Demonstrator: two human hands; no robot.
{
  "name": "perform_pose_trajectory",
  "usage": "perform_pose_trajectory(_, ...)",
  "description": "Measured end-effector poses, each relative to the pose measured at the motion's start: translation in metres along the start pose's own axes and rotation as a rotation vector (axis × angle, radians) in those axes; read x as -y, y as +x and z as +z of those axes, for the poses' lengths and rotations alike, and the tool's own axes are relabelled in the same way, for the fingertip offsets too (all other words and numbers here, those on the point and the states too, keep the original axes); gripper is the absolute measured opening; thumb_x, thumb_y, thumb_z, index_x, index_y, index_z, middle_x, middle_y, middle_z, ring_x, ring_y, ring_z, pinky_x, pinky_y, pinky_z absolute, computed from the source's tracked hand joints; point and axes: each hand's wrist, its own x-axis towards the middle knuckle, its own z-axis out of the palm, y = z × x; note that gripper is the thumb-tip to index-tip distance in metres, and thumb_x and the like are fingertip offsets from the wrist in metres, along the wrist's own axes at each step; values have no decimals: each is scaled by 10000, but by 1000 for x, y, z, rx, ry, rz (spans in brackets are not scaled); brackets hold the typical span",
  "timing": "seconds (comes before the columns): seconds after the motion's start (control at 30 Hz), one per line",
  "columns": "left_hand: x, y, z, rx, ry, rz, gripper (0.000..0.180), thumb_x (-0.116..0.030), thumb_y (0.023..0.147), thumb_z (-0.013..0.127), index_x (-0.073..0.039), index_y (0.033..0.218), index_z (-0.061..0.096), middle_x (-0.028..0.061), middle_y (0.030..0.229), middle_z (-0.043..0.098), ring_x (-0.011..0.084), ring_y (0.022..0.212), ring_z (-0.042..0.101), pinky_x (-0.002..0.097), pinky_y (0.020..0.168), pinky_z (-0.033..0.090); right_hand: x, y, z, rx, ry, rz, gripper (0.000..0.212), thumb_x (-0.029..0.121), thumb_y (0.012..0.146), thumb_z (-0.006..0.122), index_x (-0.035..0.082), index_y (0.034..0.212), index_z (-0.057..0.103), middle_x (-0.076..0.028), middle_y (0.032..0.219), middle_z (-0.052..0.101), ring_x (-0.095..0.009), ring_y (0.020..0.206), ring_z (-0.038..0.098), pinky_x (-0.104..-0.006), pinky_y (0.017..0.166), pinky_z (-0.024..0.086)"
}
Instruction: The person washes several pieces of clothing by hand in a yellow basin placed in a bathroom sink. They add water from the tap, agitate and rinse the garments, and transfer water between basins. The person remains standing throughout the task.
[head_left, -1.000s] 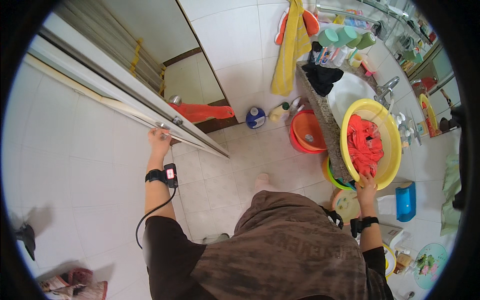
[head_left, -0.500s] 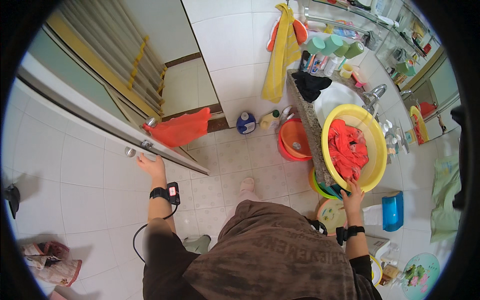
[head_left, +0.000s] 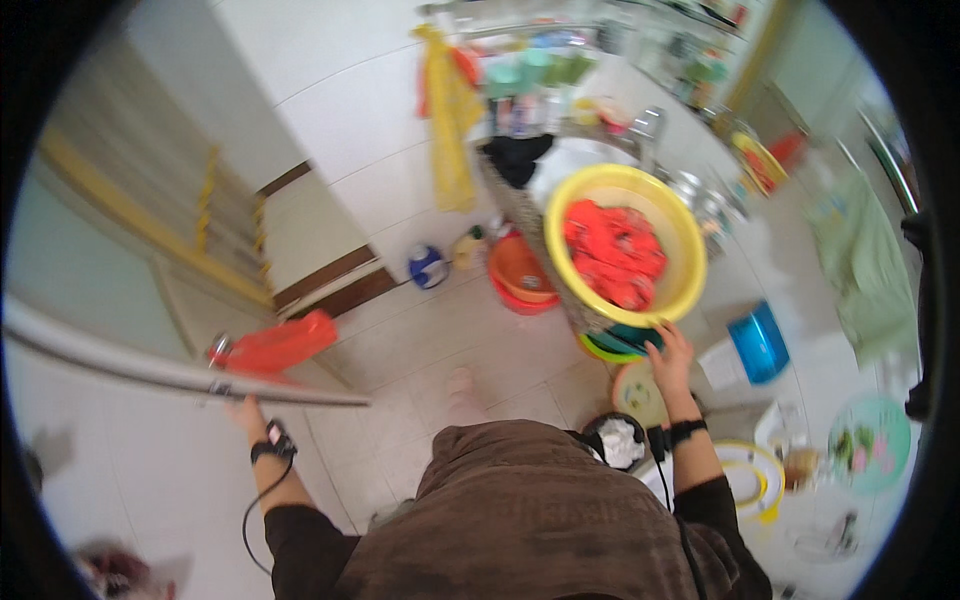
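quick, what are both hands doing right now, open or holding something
Left hand: at the door; blurred, grip cannot be told.
Right hand: looks loosely open, at the yellow basin's near rim.

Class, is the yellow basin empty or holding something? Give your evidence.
Holding something: red cloth lies bunched inside the yellow basin.
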Motion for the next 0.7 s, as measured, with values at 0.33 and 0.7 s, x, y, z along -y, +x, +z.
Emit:
perform_pose_trajectory(0.33, 40, -128, 111, 505, 112, -38, 588, -89, 786, 634, 11, 1325, 421, 170, 1234, 515, 251, 1113, 507, 358, 972, 392, 32, 50, -84, -296, 288, -16, 138, 181, 829, 679, 57, 877, 639, -105, 870, 659, -261, 749, 599, -390, 863, 452)
perform_pose_trajectory(0.7, -146, -335, 192, 1186, 47, 160, 489, -98, 818, 635, -24, 1284, 505, 124, 1290, 519, 221, 1154, 513, 328, 945, 421, 12, 35, -23, 29, 518, 151, 604, 148, 806, 673, 96, 1337, 389, -156, 1307, 499, -302, 1215, 478, -337, 972, 394)
